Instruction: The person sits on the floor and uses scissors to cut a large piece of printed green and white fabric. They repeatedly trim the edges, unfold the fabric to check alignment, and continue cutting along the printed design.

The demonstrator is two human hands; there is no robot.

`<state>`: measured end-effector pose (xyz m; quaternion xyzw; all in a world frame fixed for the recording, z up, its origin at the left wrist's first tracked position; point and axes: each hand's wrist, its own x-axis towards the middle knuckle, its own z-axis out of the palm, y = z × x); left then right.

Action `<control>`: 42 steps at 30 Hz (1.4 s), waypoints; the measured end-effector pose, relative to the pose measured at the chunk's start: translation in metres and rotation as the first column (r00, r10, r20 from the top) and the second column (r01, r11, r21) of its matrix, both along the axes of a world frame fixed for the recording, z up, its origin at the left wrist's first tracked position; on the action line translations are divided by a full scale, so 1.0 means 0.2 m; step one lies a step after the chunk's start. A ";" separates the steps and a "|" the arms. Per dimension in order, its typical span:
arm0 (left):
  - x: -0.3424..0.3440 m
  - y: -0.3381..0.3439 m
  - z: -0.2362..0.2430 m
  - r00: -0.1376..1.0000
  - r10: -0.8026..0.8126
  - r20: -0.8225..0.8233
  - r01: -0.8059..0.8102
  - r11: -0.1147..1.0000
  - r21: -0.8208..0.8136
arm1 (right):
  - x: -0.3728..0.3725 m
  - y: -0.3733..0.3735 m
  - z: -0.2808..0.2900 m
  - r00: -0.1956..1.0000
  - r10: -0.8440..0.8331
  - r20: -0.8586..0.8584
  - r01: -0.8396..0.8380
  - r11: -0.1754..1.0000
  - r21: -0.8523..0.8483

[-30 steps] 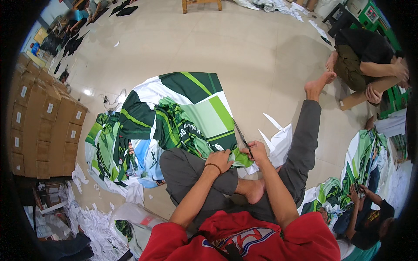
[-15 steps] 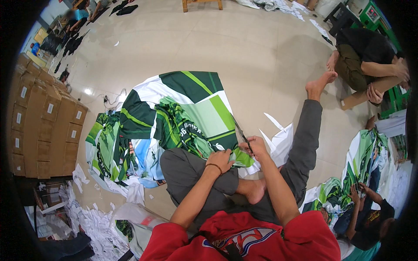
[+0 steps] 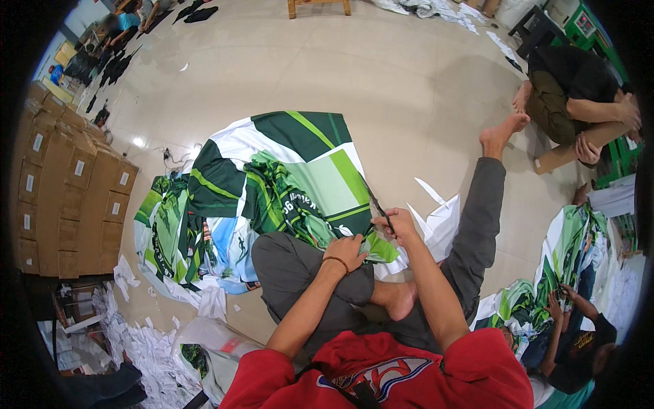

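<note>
Printed green and white fabric lies spread and bunched on the floor and over my bent leg. My right hand is closed round the handles of dark scissors. Their long blades point away from me along the fabric's right edge; whether they stand apart is hard to see. At the fabric's near edge, beside my bent knee, my left hand is closed on the cloth, with its fingertips partly hidden. White fabric offcuts lie to the right of the scissors, next to my stretched leg.
Stacked cardboard boxes stand at the left, above a heap of white scraps. One person sits at the far right holding a cardboard piece. Another person handles similar green fabric at the lower right.
My right hand and the scissors have moved very slightly away from me along the fabric edge. My left hand keeps its place on the cloth.
</note>
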<state>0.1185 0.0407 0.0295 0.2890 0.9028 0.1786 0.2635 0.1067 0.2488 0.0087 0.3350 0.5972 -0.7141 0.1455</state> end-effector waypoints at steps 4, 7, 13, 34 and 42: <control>0.00 0.00 0.00 1.000 0.005 0.001 -0.005 1.000 0.003 | 0.01 -0.01 -0.01 1.000 0.009 -0.008 -0.009 1.000 0.007; 0.01 -0.01 -0.01 1.000 0.008 -0.005 -0.008 1.000 0.007 | -0.02 -0.01 0.01 0.999 0.022 0.039 -0.021 1.000 -0.017; 0.00 -0.01 -0.02 1.000 0.003 -0.016 -0.002 1.000 0.006 | -0.12 0.00 0.02 0.998 0.065 0.009 -0.064 0.995 -0.079; 0.00 0.01 0.03 1.000 0.001 -0.003 -0.001 1.000 -0.014 | -0.26 -0.01 -0.05 0.995 0.092 -0.025 -0.092 0.996 0.010; 0.00 0.00 0.03 1.000 0.001 0.014 -0.001 1.000 -0.018 | -0.37 -0.04 0.06 0.996 0.085 -0.015 -0.086 0.992 -0.089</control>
